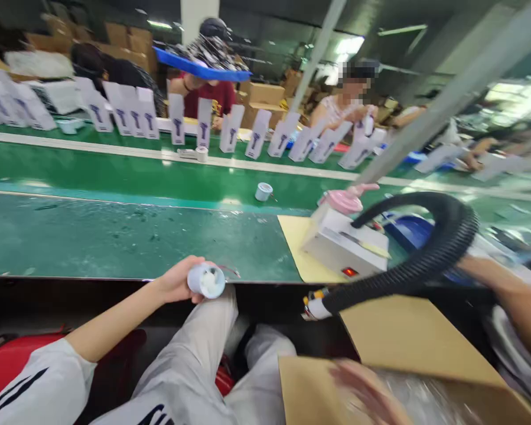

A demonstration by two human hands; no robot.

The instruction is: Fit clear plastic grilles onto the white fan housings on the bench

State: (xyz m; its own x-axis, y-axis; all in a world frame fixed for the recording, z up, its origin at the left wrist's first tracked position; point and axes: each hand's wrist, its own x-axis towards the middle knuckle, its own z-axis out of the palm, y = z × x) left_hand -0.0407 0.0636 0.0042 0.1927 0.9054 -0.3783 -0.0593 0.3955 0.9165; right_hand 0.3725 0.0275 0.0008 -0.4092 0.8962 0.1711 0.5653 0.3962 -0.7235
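**Pale blue cup [206,280] in left hand [180,282], by near edge of worktop [114,236]**

Left hand: fingers wrapped round the cup from its left side, firm grasp. Cup tipped on its side, open end towards the wearer, white part visible inside. Thin reddish wires [230,271] run off to its right, along the worktop's near edge. Hand and cup sit at that edge, left of its middle, above the wearer's knee.

Right hand [371,392]: badly blurred, over a cardboard box [307,383] below the worktop's near edge, to the right. Clear plastic [429,392] in the box, beside the hand. Cannot tell whether the fingers grip anything.

Worktop, right part of near edge: white machine [347,248] with a red switch, on a yellowish sheet [290,236]. Black ribbed hose [455,224] arches from it and bends back, its white nozzle [317,309] hanging just off the near edge. Pink object [345,200] behind the machine.

Past the worktop's far edge: green belt [114,168]. On it, a second pale blue cup [263,192], left of the pink object. White cartons [177,121] with purple print stand in a row along the belt's far side.

Across the belt: a person [209,100] in dark red holds up a blue tray [203,72], loaded high. Far right: a co-worker's arm [508,289], blurred.
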